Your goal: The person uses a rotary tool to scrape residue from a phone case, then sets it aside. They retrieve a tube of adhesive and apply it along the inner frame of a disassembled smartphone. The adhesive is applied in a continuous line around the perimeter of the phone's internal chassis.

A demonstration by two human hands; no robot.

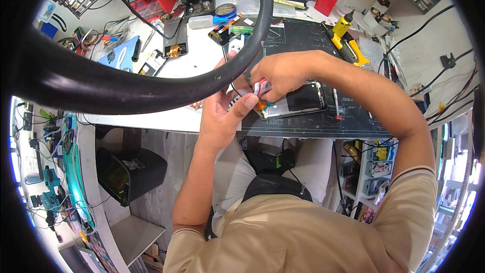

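Right over the opened dark smartphone (298,100), lying lengthwise left to right on the black gridded mat (353,121) of the desk (202,65), the right hand (283,71) pinches a small red-and-white tool (261,87); the left hand (222,114) sits just left, fingers half-curled, thumb touching the phone's near end.

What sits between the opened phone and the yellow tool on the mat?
Head view: only bare dark mat shows between the opened phone and yellow tool; the right hand's forearm crosses nearby.

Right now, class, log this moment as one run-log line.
left hand: steadies phone | right hand: holds small red-white tool at phone edge | surface: dark mat | nearby: yellow tool
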